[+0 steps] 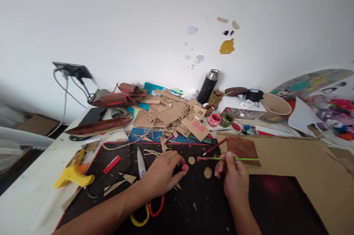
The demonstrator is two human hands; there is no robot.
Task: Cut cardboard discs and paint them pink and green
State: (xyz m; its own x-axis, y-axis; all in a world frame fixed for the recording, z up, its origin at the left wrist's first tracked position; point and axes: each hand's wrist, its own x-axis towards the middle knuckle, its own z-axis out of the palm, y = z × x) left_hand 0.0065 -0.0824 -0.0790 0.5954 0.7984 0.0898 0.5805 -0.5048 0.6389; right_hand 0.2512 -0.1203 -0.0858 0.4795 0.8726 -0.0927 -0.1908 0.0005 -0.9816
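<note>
A pink disc [185,168] is pinched in the grip of the left hand [166,172]; a green paintbrush [249,159] (its pink-coated tip pointed to nine o'clock) is grasped by the right hand [233,174]. From the pink disc, a plain disc [191,160] is seen at one o'clock, another plain disc [207,172] at three, both laid on a dark mat [199,216].

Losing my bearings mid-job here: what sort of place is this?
Most likely a craft workspace, judging by the open paint pots, the heap of cardboard scraps and the paintbrush in the right hand.
</note>
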